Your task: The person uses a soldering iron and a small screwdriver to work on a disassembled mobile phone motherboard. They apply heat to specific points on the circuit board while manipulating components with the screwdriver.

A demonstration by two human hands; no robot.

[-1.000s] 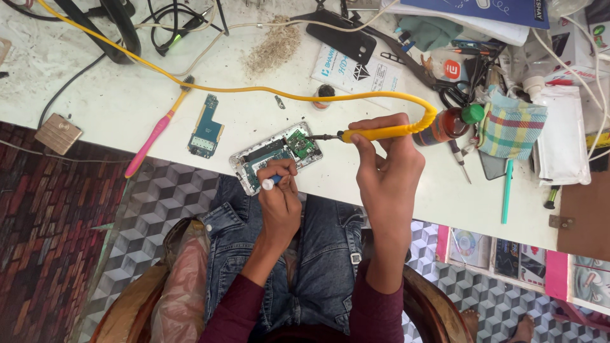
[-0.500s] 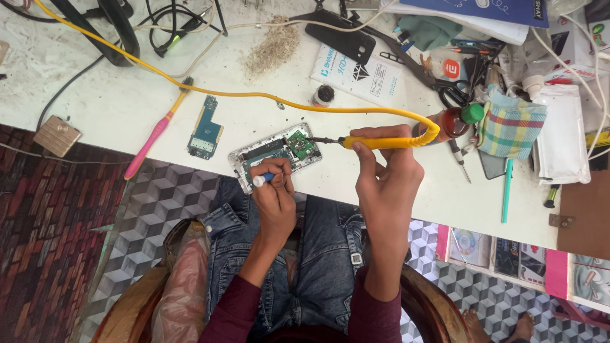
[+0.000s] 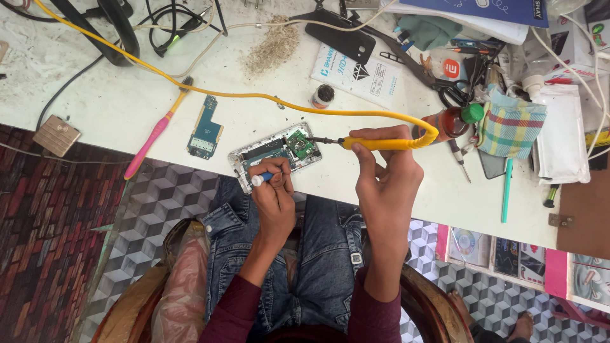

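An opened phone (image 3: 270, 154) with its green circuit board (image 3: 300, 143) exposed lies at the front edge of the white workbench (image 3: 381, 190). My right hand (image 3: 384, 166) grips a yellow soldering iron (image 3: 381, 143), its dark tip resting at the board. My left hand (image 3: 273, 190) sits at the phone's near edge and pinches a small blue-and-white tool (image 3: 262, 179). A yellow cord (image 3: 210, 96) runs from the iron across the bench to the far left.
A loose blue circuit board (image 3: 205, 129) and a pink toothbrush (image 3: 155, 138) lie left of the phone. A small pot (image 3: 323, 96), scissors (image 3: 452, 92), a checked cloth (image 3: 510, 127), a green pen (image 3: 507, 190) and black cables (image 3: 114, 28) crowd the back and right.
My right hand has shifted slightly with the soldering iron, keeping the tip at the board. My left hand stays at the phone's near edge with the small tool.
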